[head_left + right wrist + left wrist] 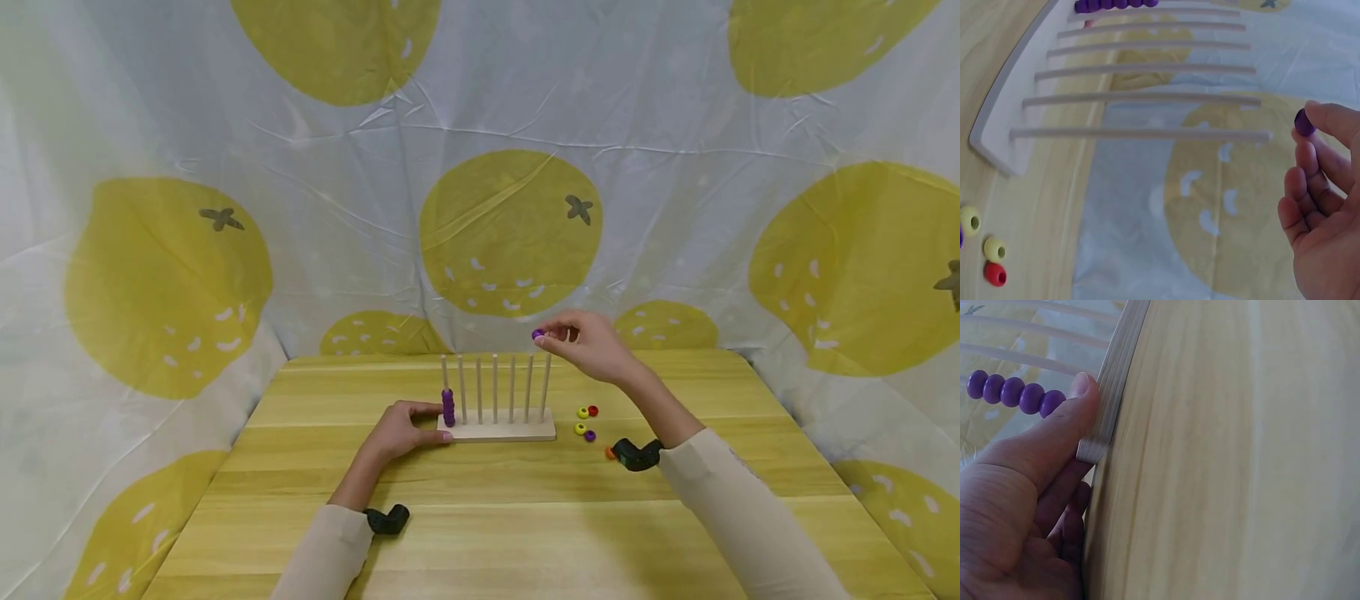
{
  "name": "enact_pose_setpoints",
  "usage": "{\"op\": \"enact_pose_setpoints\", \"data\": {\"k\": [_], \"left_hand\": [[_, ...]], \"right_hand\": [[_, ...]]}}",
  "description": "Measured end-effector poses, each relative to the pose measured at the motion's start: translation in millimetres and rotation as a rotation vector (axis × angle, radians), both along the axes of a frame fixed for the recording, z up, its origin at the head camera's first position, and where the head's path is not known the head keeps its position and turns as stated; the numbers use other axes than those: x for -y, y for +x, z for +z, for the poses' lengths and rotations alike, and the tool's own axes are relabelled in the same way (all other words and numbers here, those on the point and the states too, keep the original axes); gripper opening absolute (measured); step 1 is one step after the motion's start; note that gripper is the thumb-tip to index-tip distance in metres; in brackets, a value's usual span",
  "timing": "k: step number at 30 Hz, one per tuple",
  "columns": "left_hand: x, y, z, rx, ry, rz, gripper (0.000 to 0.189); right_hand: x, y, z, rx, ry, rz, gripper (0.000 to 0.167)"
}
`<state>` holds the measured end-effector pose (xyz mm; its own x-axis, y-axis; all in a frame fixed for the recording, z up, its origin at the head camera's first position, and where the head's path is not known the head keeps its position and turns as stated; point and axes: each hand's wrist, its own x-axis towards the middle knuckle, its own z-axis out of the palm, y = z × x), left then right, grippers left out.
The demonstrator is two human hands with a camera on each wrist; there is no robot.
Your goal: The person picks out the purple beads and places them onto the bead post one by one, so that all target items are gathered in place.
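Observation:
My right hand [588,343] pinches a purple bead [537,334] between thumb and forefinger, above the right end of a wooden peg rack [498,432]. In the right wrist view that bead [1304,122] is apart from the tip of the nearest peg [1141,134]. My left hand [400,429] grips the rack's left end, its thumb on the base [1113,381] in the left wrist view. Several purple beads [1013,392] are stacked on the leftmost peg. The other pegs carry none.
Right of the rack, loose beads lie on the wooden table [510,525]: yellow [580,428], red [593,411], purple [590,436] and orange [610,453]. A lemon-patterned cloth [510,242] hangs behind the table. Each wrist wears a black camera [637,455].

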<state>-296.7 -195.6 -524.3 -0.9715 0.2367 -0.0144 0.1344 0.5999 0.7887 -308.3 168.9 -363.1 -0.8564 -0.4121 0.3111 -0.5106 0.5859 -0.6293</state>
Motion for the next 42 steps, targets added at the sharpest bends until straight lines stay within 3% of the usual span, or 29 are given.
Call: {"op": "enact_pose_setpoints", "data": {"k": [16,29,42], "left_hand": [[1.4,-0.8,-1.7,0.003,-0.017,0.006,0.063],[2.4,-2.5,-2.9,-0.007,-0.016,0.002,0.063],[2.3,-2.2,-0.4,0.011,0.003,-0.007,0.061]], "right_hand": [[46.7,-6.5,5.6,0.018,-0.046,0.082,0.028],[82.6,-17.3,9.2,-0.009,-0.021,0.145,0.025],[115.2,-13.5,6.6,0.04,-0.001,0.22,0.019]]}}
